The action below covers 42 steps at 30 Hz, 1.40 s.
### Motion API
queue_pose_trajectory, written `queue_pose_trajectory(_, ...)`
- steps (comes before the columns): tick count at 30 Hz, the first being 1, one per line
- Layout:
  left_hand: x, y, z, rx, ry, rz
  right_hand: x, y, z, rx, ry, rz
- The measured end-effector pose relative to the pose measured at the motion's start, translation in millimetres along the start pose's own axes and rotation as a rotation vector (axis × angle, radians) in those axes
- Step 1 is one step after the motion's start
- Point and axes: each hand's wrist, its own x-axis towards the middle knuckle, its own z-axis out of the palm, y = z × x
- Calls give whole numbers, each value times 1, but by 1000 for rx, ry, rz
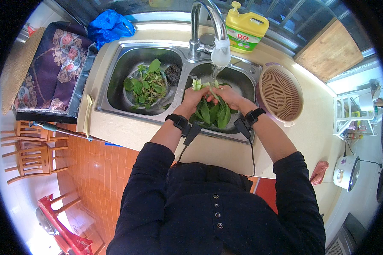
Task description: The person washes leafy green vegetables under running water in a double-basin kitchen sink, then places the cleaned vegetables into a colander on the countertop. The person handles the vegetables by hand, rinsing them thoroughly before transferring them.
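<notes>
My left hand (193,98) and my right hand (229,96) meet over the right basin (242,124) of a steel double sink. Between them they grip a bunch of leafy greens (212,114), its pale cut stems pointing to the faucet and its leaves hanging towards me. Water runs from the chrome faucet (196,30), through a whitish spout cover (221,54), onto the stems. More greens (148,84) lie in a clear bowl in the left basin (113,91). Beside them sits a dark scouring pad (173,75).
A tan plastic colander (281,92) stands right of the sink. Behind are a yellow detergent jug (246,30) and a wooden board (330,51). Left are a blue plastic bag (110,27), a pale-handled brush (88,114) and a flowered cloth (56,70). A white rice cooker (345,173) stands far right.
</notes>
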Motion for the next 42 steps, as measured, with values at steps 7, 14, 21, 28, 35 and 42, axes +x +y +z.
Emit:
queue_pose_trajectory(7, -5, 14, 0, 193, 310, 38, -6, 11, -6, 97, 59, 145)
queue_pose_trajectory(14, -1, 15, -5, 192, 348, 174, 10, 34, -40, -653, 334, 60)
queue_pose_trajectory(21, -5, 1, -1, 139, 188, 38, 9, 26, -17, -109, 106, -42)
queue_pose_trajectory(28, -14, -1, 12, 164, 202, 8, 7, 14, 16, -984, 163, -169)
queue_pose_trajectory(35, -7, 2, -9, 7, 166, -21, 6, 27, -2, -568, 144, -244)
queue_pose_trajectory(42, -15, 18, -9, 126, 191, -45, -4, 19, -37, -391, 316, -55)
